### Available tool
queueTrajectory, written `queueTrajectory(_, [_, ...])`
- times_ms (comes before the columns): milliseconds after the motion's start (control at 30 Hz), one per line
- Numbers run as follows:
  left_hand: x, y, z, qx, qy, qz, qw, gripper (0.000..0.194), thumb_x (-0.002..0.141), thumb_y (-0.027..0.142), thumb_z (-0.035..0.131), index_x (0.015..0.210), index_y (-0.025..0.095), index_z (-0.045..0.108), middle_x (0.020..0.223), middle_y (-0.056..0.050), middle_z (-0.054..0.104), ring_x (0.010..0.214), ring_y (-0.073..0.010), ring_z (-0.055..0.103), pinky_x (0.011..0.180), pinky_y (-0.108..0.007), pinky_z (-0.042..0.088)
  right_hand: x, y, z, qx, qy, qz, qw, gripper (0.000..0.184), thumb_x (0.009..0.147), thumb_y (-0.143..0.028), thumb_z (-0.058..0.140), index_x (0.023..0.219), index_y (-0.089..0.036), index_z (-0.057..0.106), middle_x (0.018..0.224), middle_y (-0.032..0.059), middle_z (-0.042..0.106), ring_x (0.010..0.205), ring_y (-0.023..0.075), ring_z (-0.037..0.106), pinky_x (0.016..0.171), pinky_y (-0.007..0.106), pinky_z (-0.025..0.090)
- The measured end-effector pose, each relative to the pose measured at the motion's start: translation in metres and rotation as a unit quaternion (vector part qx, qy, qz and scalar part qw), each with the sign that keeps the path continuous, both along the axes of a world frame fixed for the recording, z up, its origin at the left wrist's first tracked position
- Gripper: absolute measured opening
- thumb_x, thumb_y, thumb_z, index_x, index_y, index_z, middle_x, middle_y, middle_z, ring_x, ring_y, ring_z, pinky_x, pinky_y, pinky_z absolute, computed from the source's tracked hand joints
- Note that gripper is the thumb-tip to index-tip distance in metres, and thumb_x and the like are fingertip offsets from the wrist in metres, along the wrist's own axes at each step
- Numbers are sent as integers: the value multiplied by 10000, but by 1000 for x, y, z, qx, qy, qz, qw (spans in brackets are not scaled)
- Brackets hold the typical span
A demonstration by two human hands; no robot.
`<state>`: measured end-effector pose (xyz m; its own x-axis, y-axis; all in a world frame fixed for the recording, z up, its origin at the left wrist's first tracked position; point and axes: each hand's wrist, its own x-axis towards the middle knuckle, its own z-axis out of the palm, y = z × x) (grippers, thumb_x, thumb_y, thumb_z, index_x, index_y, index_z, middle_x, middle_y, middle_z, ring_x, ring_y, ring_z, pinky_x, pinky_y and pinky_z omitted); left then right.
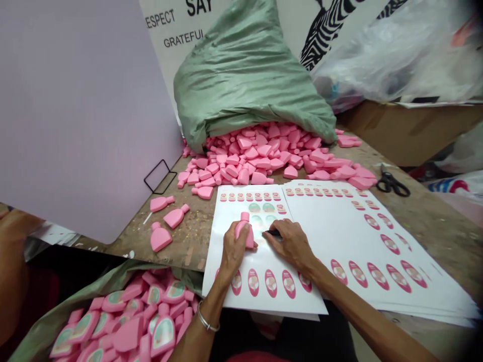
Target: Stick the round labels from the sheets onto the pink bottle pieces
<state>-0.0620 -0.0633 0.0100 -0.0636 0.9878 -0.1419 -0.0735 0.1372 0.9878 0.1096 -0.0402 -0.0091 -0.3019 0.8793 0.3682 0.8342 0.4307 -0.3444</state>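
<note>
A pink bottle-shaped piece (pixel 244 230) is in my left hand (pixel 231 249), its neck pointing away from me. My right hand (pixel 292 244) is closed around a slim black tool (pixel 274 233); its kind is hard to make out. The tool's tip is over a white sticker sheet (pixel 294 304), a short way to the right of the bottle-shaped piece. Green labels (pixel 268 207) sit in the middle of this sheet, and pink oval labels (pixel 270 283) line its near part. Beside it on the right lies a stack of similar sheets (pixel 328 221).
Plain pink pieces (pixel 260 151) spill from a green sack (pixel 249 75) at the back. Several lie at the left, beside a grey panel (pixel 83 100). Labelled ones fill a sack (pixel 124 327) below the table edge. Scissors (pixel 392 182) lie at right. Another person's arm (pixel 13 266) shows far left.
</note>
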Motion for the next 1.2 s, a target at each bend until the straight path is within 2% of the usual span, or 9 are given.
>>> queueTrajectory(100, [0,1,1,2,-6,9,1000,447,810,552,521,949,133,592,572,-27,618,499,-162,621,524,-268,522,-1,-2,-2,32,14,16,999,206,858,-364,521,751,-193,562,732,59,635,720,196,530,702,332,341])
queueTrajectory(200, [-1,2,2,-14,-24,20,999,442,786,551,559,936,136,583,565,-14,608,469,-152,605,504,-262,516,0,-5,1,30,90,16,995,198,827,-378,561,735,-203,559,712,53,629,713,196,542,716,342,382])
queueTrajectory(267, [-2,2,3,-23,-45,26,998,453,771,561,577,925,135,581,569,-10,604,456,-146,596,491,-257,509,1,-7,10,-11,175,-11,984,213,807,-406,583,732,-209,547,710,38,614,688,181,545,681,322,416])
queueTrajectory(333, [-3,1,4,-23,-85,22,996,489,795,591,528,910,120,594,599,-32,618,488,-152,608,510,-262,513,2,-8,22,-69,260,-53,962,242,801,-439,589,739,-209,547,703,19,595,650,158,538,623,289,434])
queueTrajectory(433, [-1,-2,8,-44,-201,19,978,590,829,639,425,889,85,621,680,-89,652,588,-178,639,563,-285,534,-1,-10,41,-141,320,-76,934,274,797,-474,596,830,-204,631,689,1,595,611,135,527,592,264,450])
queueTrajectory(533, [3,-4,17,-80,-284,15,955,584,831,624,442,937,80,628,743,-104,670,641,-196,651,583,-308,550,-10,-13,53,-176,332,-36,926,317,792,-472,607,955,-215,697,831,27,680,706,161,588,662,284,492])
queueTrajectory(633, [5,-6,26,-80,-298,-1,951,543,847,588,450,975,93,632,781,-99,678,661,-195,655,609,-320,562,-20,-17,57,-179,349,-10,920,285,793,-451,615,930,-225,721,957,44,709,842,204,631,743,315,510])
queueTrajectory(833, [5,-8,29,-64,-291,-12,955,606,826,654,414,1007,118,632,795,-94,675,691,-199,656,629,-336,571,-28,-20,60,-157,344,-2,926,259,795,-440,611,880,-225,726,904,50,720,823,220,643,730,341,520])
queueTrajectory(1200, [5,-9,34,-61,-281,-20,957,580,851,627,392,1002,121,633,794,-91,677,672,-189,659,647,-343,572,-29,-22,61,-124,333,2,935,244,815,-430,599,895,-230,713,880,50,703,802,206,611,736,354,499])
